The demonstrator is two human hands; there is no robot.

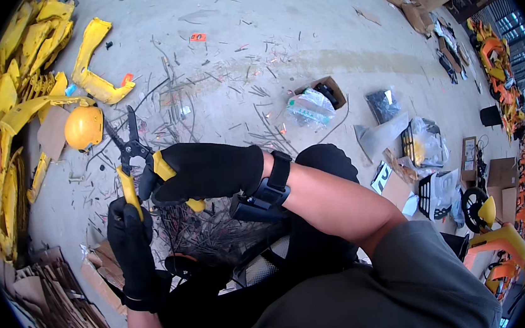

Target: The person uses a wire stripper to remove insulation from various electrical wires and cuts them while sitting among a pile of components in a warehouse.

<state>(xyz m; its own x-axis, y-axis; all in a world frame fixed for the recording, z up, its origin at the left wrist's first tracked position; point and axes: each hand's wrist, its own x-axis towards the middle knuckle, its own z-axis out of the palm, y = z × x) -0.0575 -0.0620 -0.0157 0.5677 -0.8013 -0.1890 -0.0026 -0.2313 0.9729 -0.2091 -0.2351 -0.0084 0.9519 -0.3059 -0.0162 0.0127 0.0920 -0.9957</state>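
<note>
Both my hands wear black gloves. In my left hand, the fingers close around the lower end of one yellow handle of a wire stripper. My right hand grips the other yellow handle, whose end shows below the palm. The tool's black jaws stand apart and point up and away from me, towards a yellow helmet on the floor. No wire shows between the jaws. Below my hands lies a dense heap of cut black wire pieces. My right wrist bears a black strap.
Yellow plastic panels are piled at the far left, above stacked cardboard at the lower left. Wire scraps litter the floor. Ahead to the right are an open cardboard box, plastic bags and a black basket. Orange-yellow vehicles line the right side.
</note>
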